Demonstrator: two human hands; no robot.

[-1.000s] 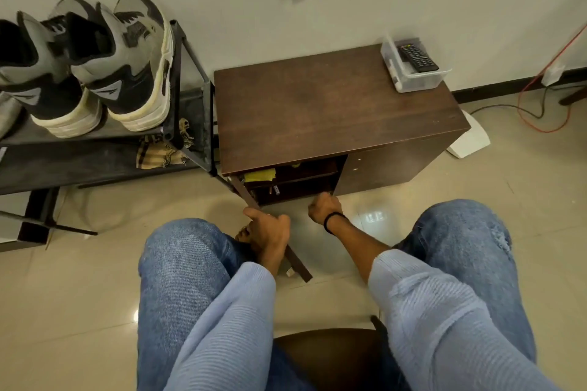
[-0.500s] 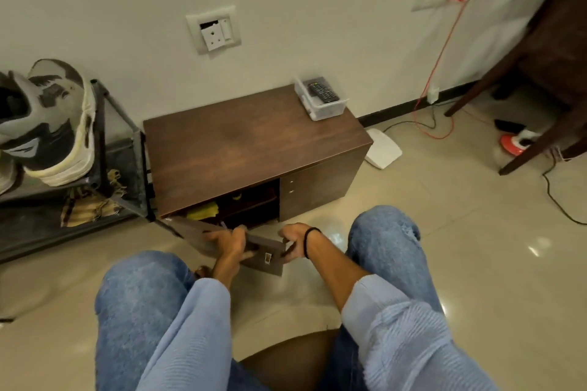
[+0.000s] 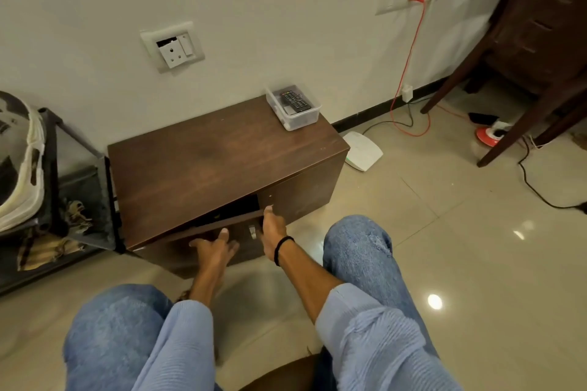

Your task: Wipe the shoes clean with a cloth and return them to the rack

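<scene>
Against the wall, a brown cabinet [image 3: 222,165] is seen; bare tiled floor [image 3: 444,263] lies open to its right. Rack [image 3: 79,187] touches its left edge, a shoe [image 3: 22,165] on its top shelf. Cabinet door [image 3: 222,241] is nearly shut. Left hand [image 3: 216,247] is spread flat on it; right hand [image 3: 271,228] is pressed to its right edge, nothing gripped.

A low brown wooden cabinet [image 3: 203,165] stands on the glossy tiled floor [image 3: 460,247], bearing a clear plastic tub [image 3: 293,108] (a remote control [image 3: 293,100] inside) at its back right corner. Beside it stands a dark shoe rack [image 3: 82,174].
</scene>
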